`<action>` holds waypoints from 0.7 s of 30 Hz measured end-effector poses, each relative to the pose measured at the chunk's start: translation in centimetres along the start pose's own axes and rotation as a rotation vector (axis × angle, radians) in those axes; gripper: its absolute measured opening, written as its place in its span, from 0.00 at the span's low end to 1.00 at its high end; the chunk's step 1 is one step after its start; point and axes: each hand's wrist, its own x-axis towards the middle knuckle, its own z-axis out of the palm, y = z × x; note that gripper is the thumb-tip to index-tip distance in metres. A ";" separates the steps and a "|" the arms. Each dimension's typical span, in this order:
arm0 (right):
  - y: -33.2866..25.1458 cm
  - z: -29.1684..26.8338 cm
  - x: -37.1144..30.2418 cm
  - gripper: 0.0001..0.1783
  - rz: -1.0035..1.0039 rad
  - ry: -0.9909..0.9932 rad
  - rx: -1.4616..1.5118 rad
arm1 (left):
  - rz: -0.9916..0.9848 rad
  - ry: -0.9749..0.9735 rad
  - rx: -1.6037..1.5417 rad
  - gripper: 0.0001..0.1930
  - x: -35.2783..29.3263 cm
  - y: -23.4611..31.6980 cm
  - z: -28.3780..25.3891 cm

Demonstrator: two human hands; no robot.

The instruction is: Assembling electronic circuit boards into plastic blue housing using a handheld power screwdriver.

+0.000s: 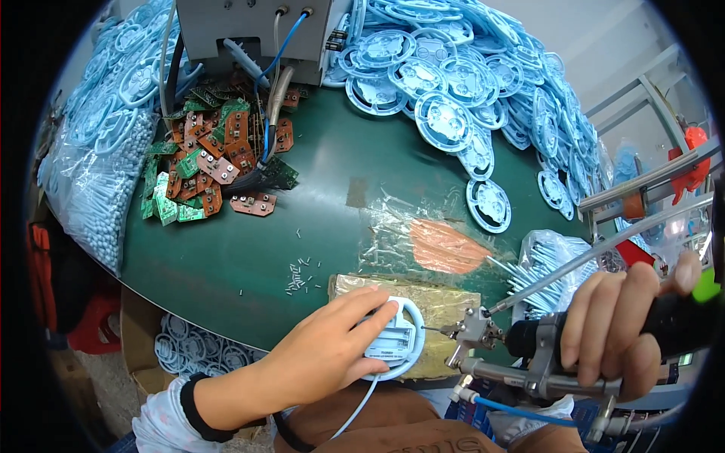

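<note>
My left hand (325, 336) is closed on a light-blue round plastic housing (411, 343), pressing it against a tape-covered block (449, 306). A rectangular compartment shows in the housing, and a thin light-blue stick (357, 408) runs down from its lower edge. The fingers of my right hand (615, 325) wrap round a black electric screwdriver (532, 337) with a metal screw-feeding head (477, 330). Lying almost level, the screwdriver points left, its thin bit reaching the housing's right side. Whether the bit sits in a screw cannot be made out.
Circuit boards (219, 170) are heaped below a grey machine (257, 34) with hoses. Light-blue round parts (453, 83) pile up at the back right. Loose screws (298, 275) lie on the green table (317, 181). Bagged sticks (102, 181) stand left; a box of rings (200, 347) sits below.
</note>
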 end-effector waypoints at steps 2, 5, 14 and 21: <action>-0.4 -0.2 0.0 0.29 -0.020 0.032 0.017 | 0.029 0.020 0.070 0.39 0.2 0.3 0.0; -4.1 -1.1 0.9 0.32 0.064 -0.070 0.124 | 0.039 0.051 0.145 0.40 0.4 0.3 0.5; -2.9 -1.1 4.1 0.18 0.168 -0.195 0.137 | -0.043 0.169 -0.004 0.32 -0.3 -0.2 1.3; 2.5 1.5 4.4 0.20 -0.020 -0.133 0.186 | -0.099 0.154 -0.030 0.30 -0.5 -0.3 1.2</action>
